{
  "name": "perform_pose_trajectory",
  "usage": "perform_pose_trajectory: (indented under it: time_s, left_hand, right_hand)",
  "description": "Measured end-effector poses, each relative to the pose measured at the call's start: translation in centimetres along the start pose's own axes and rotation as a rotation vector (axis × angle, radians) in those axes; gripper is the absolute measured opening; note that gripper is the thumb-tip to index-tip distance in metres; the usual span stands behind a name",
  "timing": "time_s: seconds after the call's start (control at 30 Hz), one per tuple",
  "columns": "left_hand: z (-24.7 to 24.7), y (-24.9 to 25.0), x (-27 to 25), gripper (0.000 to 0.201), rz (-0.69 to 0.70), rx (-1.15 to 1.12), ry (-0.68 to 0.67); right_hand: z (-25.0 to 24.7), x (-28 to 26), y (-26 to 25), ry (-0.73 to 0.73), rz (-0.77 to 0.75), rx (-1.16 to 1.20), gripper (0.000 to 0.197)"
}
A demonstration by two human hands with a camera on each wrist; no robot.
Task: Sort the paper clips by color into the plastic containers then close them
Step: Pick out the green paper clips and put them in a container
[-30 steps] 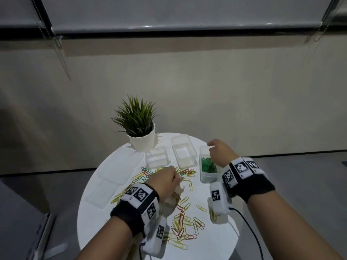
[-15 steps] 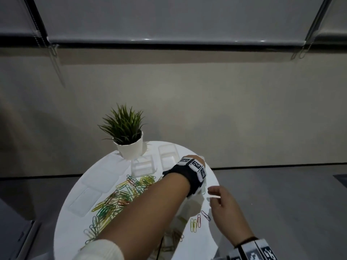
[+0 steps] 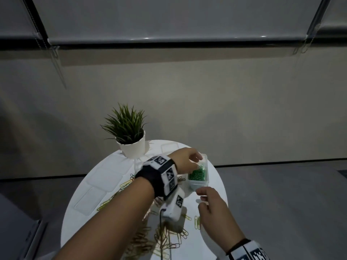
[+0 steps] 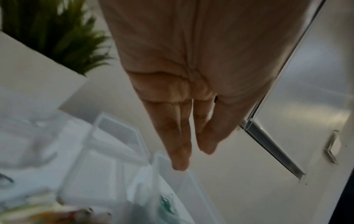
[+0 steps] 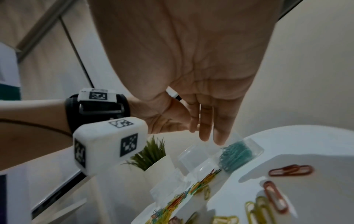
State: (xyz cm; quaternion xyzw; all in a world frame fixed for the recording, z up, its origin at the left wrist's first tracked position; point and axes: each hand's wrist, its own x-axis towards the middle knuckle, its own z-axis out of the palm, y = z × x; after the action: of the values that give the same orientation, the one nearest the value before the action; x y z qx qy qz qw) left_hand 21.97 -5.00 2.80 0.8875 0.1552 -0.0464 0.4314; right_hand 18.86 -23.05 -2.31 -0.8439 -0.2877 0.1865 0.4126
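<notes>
A clear plastic container (image 3: 199, 183) with green paper clips (image 3: 198, 174) stands at the right of the round white table (image 3: 71, 231). My left arm crosses over, and my left hand (image 3: 187, 158) hovers above the container's far end. Its fingers (image 4: 182, 151) point straight down at the rim (image 4: 191, 181), and I see no clip in them. My right hand (image 3: 208, 201) hangs just in front of the container, fingers loosely bent (image 5: 208, 130), holding nothing that I can see. Mixed coloured clips (image 3: 159, 235) lie in a pile under my left forearm.
A potted plant (image 3: 129, 136) stands at the table's back. Empty clear containers (image 4: 116, 133) sit beside the green one. Flat lids (image 3: 90, 199) lie at the left. Loose red clips (image 5: 291, 170) and yellow clips (image 5: 256, 212) lie near my right hand.
My left hand left the clip pile and reached across to the green container. My right hand drew back from that container to the table's near right side.
</notes>
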Motion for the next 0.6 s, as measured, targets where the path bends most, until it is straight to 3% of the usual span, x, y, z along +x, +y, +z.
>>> perform_pose_trajectory:
  time_s: [0.1,0.17,0.27,0.33,0.43,0.5,0.6]
  left_hand:
    - [-1.7,-2.7,-3.1,0.029,0.050,-0.020,0.126]
    - [-2.5,-5.0,-5.2,0.034,-0.010,0.087,0.136]
    - [-2.3,-8.0,-7.1,0.034,-0.119,0.447,0.031]
    - [-1.2,-9.6,-7.0,0.039,-0.083,0.572,-0.058]
    - [0.8,-11.0,-6.6,0.075,-0.067,0.729,-0.201]
    - [1.8,-11.2,-6.8,0.079,-0.091,0.789,-0.203]
    - [2.6,-11.4,-7.7,0.074,-0.099,0.804,-0.189]
  right_hand:
    - [1.1,-0.2,-1.2,-0.081,-0.079,-0.069,0.031]
    - [2.0,0.3,-2.2,-0.164,-0.119,-0.175,0.035]
    - [4.2,2.4,-3.5,-0.297,-0.106,-0.350,0.044]
    - [5.5,4.2,-4.4,-0.345,-0.072,-0.486,0.051]
    - [6.4,5.5,-5.9,-0.429,-0.003,-0.731,0.064]
    - [6.6,5.3,-6.4,-0.467,0.025,-0.900,0.065]
    - [7.4,4.5,-5.0,-0.480,0.061,-0.924,0.069]
